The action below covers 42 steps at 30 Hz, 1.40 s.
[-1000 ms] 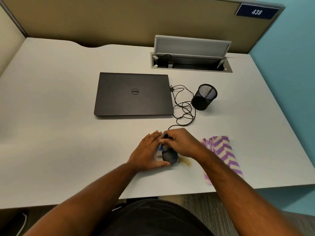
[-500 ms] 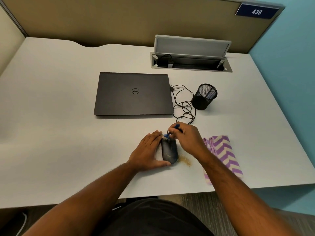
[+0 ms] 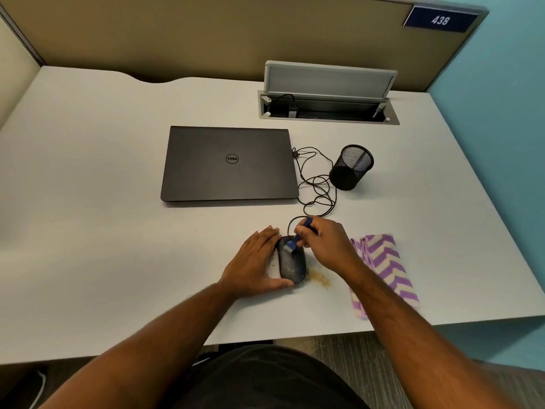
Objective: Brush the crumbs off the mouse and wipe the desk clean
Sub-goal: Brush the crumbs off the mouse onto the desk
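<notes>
Head: dark mouse [image 3: 292, 265], crumbs [image 3: 290, 270] speckling rear, brush [image 3: 297, 240] on front.

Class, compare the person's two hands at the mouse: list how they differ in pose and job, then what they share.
The left hand rests with straight fingers against the mouse; the right hand is curled. The left hand holds no tool; the right hand pinches a small blue brush. Both are at the mouse.

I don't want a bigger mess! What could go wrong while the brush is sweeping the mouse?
Crumbs already lie on the desk beside the mouse; hard strokes of the blue brush in the right hand might flick them off the near edge onto the carpet. The hand might also snag the looped cable just behind it.
</notes>
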Available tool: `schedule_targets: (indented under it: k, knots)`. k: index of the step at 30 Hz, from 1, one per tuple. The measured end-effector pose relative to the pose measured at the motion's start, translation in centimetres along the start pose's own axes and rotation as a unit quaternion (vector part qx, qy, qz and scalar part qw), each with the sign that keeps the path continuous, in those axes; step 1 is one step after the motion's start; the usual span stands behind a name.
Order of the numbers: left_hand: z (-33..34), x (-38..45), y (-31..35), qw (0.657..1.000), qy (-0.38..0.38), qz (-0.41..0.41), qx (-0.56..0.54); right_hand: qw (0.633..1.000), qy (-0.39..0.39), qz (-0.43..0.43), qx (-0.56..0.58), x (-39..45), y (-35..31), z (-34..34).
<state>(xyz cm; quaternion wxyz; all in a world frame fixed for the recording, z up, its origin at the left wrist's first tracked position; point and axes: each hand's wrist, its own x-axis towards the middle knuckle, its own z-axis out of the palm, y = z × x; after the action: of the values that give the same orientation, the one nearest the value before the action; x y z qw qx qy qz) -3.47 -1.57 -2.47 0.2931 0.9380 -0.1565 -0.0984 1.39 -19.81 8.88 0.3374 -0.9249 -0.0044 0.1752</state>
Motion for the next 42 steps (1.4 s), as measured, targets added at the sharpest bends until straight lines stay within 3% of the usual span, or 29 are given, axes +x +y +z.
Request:
schedule_targets:
  k: [6,10,12,15,19,23,25,36,42]
  knots:
    - [0.0,-0.1,-0.1,1.0,0.009,0.008,0.004,0.993,-0.101,-0.01,-0.065,-0.6,-0.2,0.0]
    - [0.0,-0.1,-0.1,1.0,0.009,0.008,0.005,0.999,-0.025,-0.008,0.031,-0.5,-0.1,0.1]
    - [0.0,-0.1,-0.1,1.0,0.011,0.009,0.004,1.0,-0.004,-0.008,0.002,-0.5,0.3,0.1]
    - [0.1,-0.1,-0.2,1.0,0.015,0.012,0.005,0.997,-0.037,-0.007,-0.06,-0.9,0.6,0.3]
    - [0.2,0.0,-0.2,1.0,0.017,0.011,0.004,0.996,-0.08,-0.022,-0.016,-1.0,0.2,0.5]
    - [0.0,0.0,-0.1,1.0,0.007,0.005,-0.004,0.992,0.053,0.019,0.111,0.2,0.5,0.2]
    - [-0.1,0.0,0.0,1.0,0.001,0.002,-0.009,0.987,0.093,0.041,0.122,0.9,1.0,-0.1]
    - [-0.1,0.0,0.0,1.0,0.006,0.003,-0.01,0.998,-0.041,0.018,0.052,1.7,1.8,-0.8]
    - [0.0,0.0,-0.1,1.0,0.0,-0.003,-0.007,0.995,0.021,0.016,0.091,2.2,2.3,-0.4]
